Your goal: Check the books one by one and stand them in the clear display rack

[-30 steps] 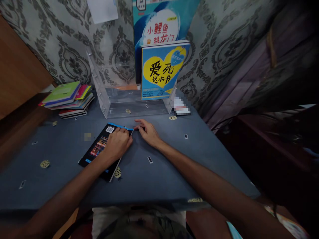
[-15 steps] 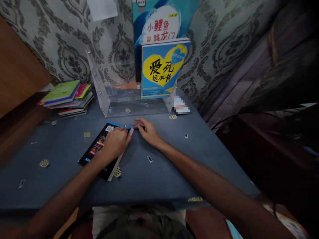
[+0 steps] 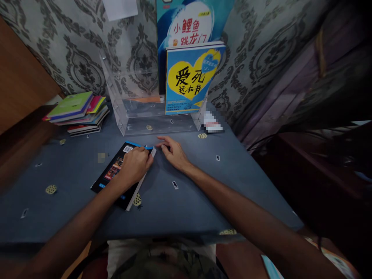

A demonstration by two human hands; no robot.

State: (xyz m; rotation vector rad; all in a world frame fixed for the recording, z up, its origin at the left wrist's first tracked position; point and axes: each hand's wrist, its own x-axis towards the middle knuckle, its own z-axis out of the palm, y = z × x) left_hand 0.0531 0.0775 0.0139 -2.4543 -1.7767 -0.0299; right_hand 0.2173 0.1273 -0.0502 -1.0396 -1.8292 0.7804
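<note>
A dark-covered book lies at a slant on the table, its back cover with a barcode facing up. My left hand is on its upper right part, fingers curled over the cover and the thumb by the page edge. Just right of the book's top corner, my right hand holds nothing; its index finger is stretched out and the others are slightly bent. Beyond the hands stands a clear acrylic book rack. On its right side a blue book with a yellow heart stands in front of a larger teal book.
A stack of colourful books sits at the back left of the table. A blurred white item lies beside the rack's right end. Patterned wallpaper rises behind, and a curtain hangs at right.
Almost nothing differs. The view has shifted very slightly; both hands and the dark book keep their places.
</note>
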